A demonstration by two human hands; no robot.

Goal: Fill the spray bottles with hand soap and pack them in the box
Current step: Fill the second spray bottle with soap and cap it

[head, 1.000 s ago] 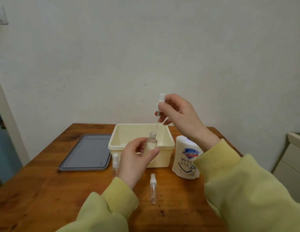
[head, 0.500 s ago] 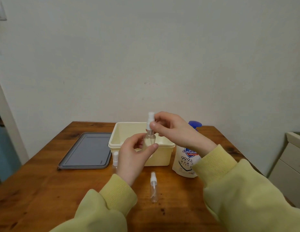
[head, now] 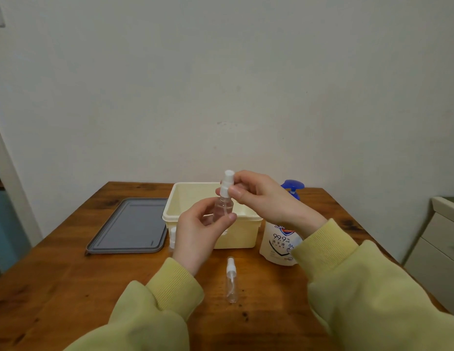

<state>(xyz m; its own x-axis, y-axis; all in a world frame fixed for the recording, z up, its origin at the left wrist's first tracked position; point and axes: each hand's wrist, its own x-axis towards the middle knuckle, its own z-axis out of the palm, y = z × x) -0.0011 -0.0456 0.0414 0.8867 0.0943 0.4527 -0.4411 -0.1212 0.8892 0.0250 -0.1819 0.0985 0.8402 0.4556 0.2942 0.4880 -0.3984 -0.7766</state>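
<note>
My left hand (head: 199, 234) grips a small clear spray bottle (head: 223, 207) upright in front of the cream plastic box (head: 242, 234). My right hand (head: 261, 196) pinches the white spray cap (head: 226, 184), which sits on the bottle's neck. A second clear spray bottle (head: 231, 281) lies on the table nearer to me. A third one (head: 172, 236) stands behind my left hand, mostly hidden. The white hand soap bottle (head: 280, 245) with a blue pump (head: 292, 187) stands right of the box, partly behind my right wrist.
A grey lid (head: 129, 225) lies flat left of the box on the wooden table (head: 56, 287). A white cabinet (head: 438, 249) stands off the table's right side. A wall rises just behind the table.
My right hand has come down with the spray cap and its tube, from high above the bottle to seated on the bottle's neck. My left hand has kept the bottle in place.
</note>
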